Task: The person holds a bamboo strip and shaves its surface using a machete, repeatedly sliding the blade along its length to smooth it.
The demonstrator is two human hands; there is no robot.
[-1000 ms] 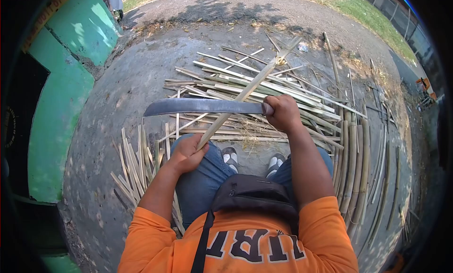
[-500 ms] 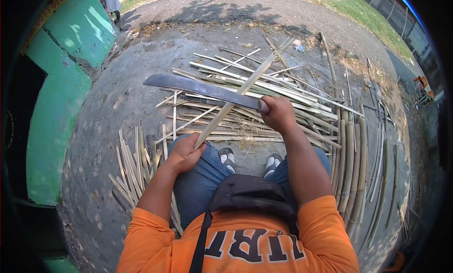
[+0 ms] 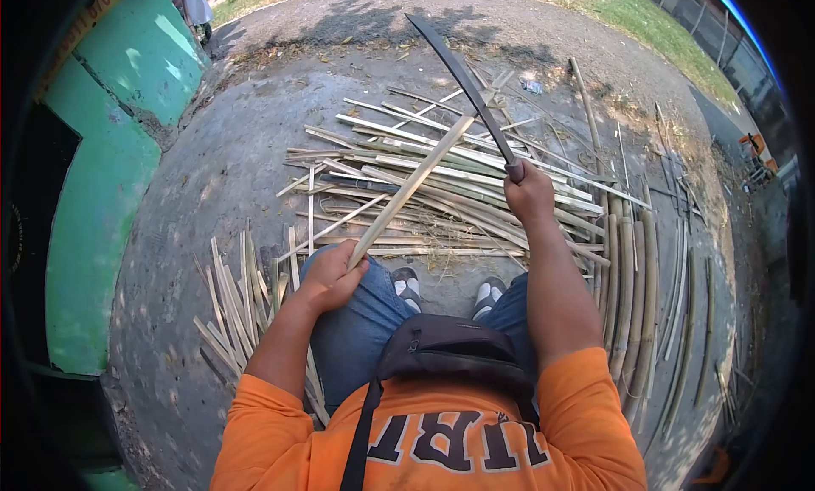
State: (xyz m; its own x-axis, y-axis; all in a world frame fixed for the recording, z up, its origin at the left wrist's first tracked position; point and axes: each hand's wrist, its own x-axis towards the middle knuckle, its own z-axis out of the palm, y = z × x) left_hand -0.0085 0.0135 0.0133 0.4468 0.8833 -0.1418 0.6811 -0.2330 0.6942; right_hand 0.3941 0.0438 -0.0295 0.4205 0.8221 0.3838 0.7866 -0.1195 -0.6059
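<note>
My left hand [image 3: 334, 276] is closed round the lower end of a bamboo strip [image 3: 409, 190], resting by my left knee. The strip slants up and away to the right, over the pile beyond my feet. In my right hand [image 3: 531, 192] is the wooden handle of a machete [image 3: 465, 79]. Its long, dark, curved blade points forward and up to the left, crossing near the far end of the strip in this view. Split bamboo strips [image 3: 458, 164] lie heaped on the ground beneath both.
More strips [image 3: 227, 296] lie to my left. Bamboo poles [image 3: 626, 296] lie lengthwise at my right. A green wall [image 3: 102, 219] stands on the left, and a grassy verge [image 3: 671, 45] is far right. A black bag [image 3: 458, 355] sits at my waist.
The machete has swung forward and to the right, from lying across the middle of the strip to pointing away near its far end. My left hand stays in place on the strip.
</note>
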